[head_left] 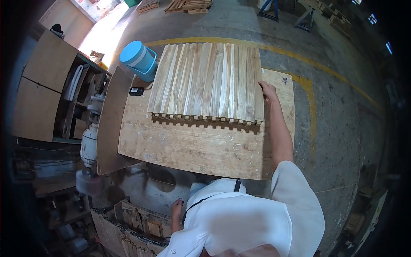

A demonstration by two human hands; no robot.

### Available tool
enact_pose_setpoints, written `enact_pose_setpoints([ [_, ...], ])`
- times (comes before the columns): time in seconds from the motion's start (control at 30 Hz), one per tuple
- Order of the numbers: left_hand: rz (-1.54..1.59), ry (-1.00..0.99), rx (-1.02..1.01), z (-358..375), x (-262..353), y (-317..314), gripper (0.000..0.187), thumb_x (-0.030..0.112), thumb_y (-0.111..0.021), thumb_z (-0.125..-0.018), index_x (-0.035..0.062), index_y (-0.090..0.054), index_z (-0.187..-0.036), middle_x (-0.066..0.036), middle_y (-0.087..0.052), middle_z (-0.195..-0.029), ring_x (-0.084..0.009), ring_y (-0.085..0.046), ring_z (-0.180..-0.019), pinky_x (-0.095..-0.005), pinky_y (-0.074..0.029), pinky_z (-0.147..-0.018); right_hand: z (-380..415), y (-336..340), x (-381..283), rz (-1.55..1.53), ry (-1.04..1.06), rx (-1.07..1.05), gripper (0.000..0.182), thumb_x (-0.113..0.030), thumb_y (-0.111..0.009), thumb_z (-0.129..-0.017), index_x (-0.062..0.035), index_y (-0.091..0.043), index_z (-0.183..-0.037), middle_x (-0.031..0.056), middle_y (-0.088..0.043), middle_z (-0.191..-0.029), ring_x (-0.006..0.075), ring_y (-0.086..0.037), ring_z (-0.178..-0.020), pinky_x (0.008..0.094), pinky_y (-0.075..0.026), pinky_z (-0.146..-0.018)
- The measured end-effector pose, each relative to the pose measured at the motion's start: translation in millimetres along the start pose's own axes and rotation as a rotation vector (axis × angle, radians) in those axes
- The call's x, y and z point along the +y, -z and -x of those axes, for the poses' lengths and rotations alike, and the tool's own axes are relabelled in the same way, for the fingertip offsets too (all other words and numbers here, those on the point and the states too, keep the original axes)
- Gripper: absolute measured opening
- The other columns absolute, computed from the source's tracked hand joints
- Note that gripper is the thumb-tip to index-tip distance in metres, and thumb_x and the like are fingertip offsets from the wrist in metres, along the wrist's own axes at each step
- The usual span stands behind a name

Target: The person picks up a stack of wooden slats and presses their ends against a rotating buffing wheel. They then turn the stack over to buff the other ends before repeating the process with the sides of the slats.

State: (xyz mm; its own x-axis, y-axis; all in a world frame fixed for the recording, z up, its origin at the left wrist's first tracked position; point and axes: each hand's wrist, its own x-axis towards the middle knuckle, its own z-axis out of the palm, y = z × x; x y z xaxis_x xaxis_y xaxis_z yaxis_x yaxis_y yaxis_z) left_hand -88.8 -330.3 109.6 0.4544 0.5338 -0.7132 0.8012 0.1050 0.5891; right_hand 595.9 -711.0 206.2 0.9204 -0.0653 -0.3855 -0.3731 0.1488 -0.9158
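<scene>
A slatted wooden panel (205,81), made of several light and dark strips with notched ends along its near edge, lies on the worktable (192,150). My right hand (268,91) is at the panel's right edge, its fingers wrapped round that side. Down by my left side, off the table's near edge, my left hand (177,208) is closed with a small dark thing at its fingertips, too small to name. The panel's underside is hidden.
A blue lidded bucket (139,60) and a small black device (136,91) are at the table's far left. An upright board (113,124) and a machine (89,145) flank the left side. A wooden crate (150,222) with scraps stands below.
</scene>
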Motion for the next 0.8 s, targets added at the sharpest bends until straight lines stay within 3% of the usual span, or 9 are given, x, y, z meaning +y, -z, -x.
enact_pose_setpoints([
  [0.1, -0.028, 0.011, -0.012, -3.9, -5.9, -1.6, 0.037, 0.026, -0.061, -0.096, -0.0031, -0.067, -0.118, -0.014, -0.071, -0.101, -0.0194, -0.066, -0.089, -0.0318, -0.052, -0.078, 3.2, -1.5, -2.0, -0.002, -0.034, -0.02, 0.037, -0.024, -0.071, -0.09, 0.0041, -0.069, -0.114, 0.0102, -0.071, -0.104, 0.0171, -0.068, -0.089, 0.0299, -0.054, -0.077],
  [0.4, -0.048, 0.046, -0.026, -12.9, 4.3, -9.5, 0.035, 0.027, -0.062, -0.096, -0.002, -0.069, -0.115, -0.013, -0.072, -0.095, -0.018, -0.066, -0.084, -0.0306, -0.052, -0.075, 5.5, 16.4, -3.6, 0.289, -0.093, -0.081, 0.038, -0.042, -0.055, -0.097, -0.0077, -0.071, -0.098, 0.0003, -0.063, -0.077, 0.0119, -0.052, -0.062, 0.0286, -0.039, -0.053],
  [0.53, -0.076, -0.001, 0.02, -22.1, 10.1, -14.8, 0.037, 0.029, -0.062, -0.095, -0.0012, -0.069, -0.116, -0.012, -0.072, -0.095, -0.0176, -0.066, -0.083, -0.0301, -0.051, -0.073, 51.3, 34.7, 38.9, -0.006, 0.027, 0.06, 0.039, -0.03, -0.048, -0.098, -0.0112, -0.056, -0.13, 0.004, -0.057, -0.086, 0.0115, -0.048, -0.065, 0.0282, -0.041, -0.053],
  [0.6, -0.052, 0.024, -0.047, -15.7, 5.5, -15.2, 0.049, 0.042, -0.057, -0.097, -0.0008, -0.067, -0.118, -0.013, -0.071, -0.1, -0.0213, -0.066, -0.093, -0.034, -0.05, -0.08, 47.0, 95.7, 135.5, -0.707, 0.017, 0.036, 0.05, -0.008, -0.046, -0.094, -0.007, -0.045, -0.144, 0.0169, -0.064, -0.106, 0.0176, -0.053, -0.068, 0.0273, -0.048, -0.058],
  [0.63, 0.04, 0.042, 0.062, -9.5, -9.0, -17.0, 0.049, 0.042, -0.057, -0.097, -0.0008, -0.067, -0.118, -0.013, -0.071, -0.1, -0.0213, -0.066, -0.093, -0.034, -0.05, -0.08, 52.0, 114.4, 194.3, -0.661, -0.027, 0.193, 0.047, -0.011, -0.048, -0.094, -0.0008, -0.045, -0.14, 0.0181, -0.065, -0.105, 0.0174, -0.06, -0.074, 0.0292, -0.051, -0.064],
  [0.67, -0.082, 0.103, 0.065, -5.9, -31.9, -23.4, 0.058, 0.05, -0.052, -0.096, -0.001, -0.066, -0.121, -0.016, -0.069, -0.108, -0.0254, -0.064, -0.1, -0.0363, -0.049, -0.087, 165.4, 49.6, 124.6, 0.092, 0.264, 0.433, 0.031, -0.004, -0.049, -0.092, 0.001, -0.061, -0.12, 0.0081, -0.057, -0.077, 0.0149, -0.047, -0.06, 0.0264, -0.042, -0.055],
  [0.7, -0.199, 0.176, 0.05, 1.0, -48.3, -31.9, 0.068, 0.058, -0.048, -0.096, -0.0012, -0.064, -0.124, -0.019, -0.067, -0.116, -0.0294, -0.063, -0.108, -0.0385, -0.047, -0.093, 214.8, 47.3, 118.3, 0.0, 0.136, 0.313, 0.021, -0.013, -0.051, -0.098, 0.0004, -0.062, -0.085, 0.0067, -0.058, -0.074, 0.0123, -0.049, -0.061, 0.0267, -0.04, -0.053],
  [0.73, -0.205, 0.57, 0.074, 20.9, -39.3, -40.2, 0.085, 0.073, -0.038, -0.092, 0.0032, -0.054, -0.137, -0.022, -0.057, -0.136, -0.0353, -0.052, -0.126, -0.0385, -0.038, -0.106, 261.5, 33.1, 121.7, 0.315, 0.281, 0.23, 0.035, -0.021, -0.048, -0.102, -0.002, -0.054, -0.074, 0.0035, -0.051, -0.065, 0.0129, -0.049, -0.057, 0.028, -0.04, -0.051],
  [0.8, 0.019, 0.586, 0.117, 39.3, -42.0, -55.2, 0.086, 0.073, -0.038, -0.091, 0.0037, -0.052, -0.139, -0.022, -0.056, -0.137, -0.0353, -0.051, -0.127, -0.0387, -0.038, -0.107, 327.1, 0.4, 130.4, 0.359, 0.228, -0.032, 0.034, -0.019, -0.051, -0.101, -0.0006, -0.057, -0.074, 0.0037, -0.054, -0.063, 0.0116, -0.05, -0.057, 0.0263, -0.042, -0.053],
])
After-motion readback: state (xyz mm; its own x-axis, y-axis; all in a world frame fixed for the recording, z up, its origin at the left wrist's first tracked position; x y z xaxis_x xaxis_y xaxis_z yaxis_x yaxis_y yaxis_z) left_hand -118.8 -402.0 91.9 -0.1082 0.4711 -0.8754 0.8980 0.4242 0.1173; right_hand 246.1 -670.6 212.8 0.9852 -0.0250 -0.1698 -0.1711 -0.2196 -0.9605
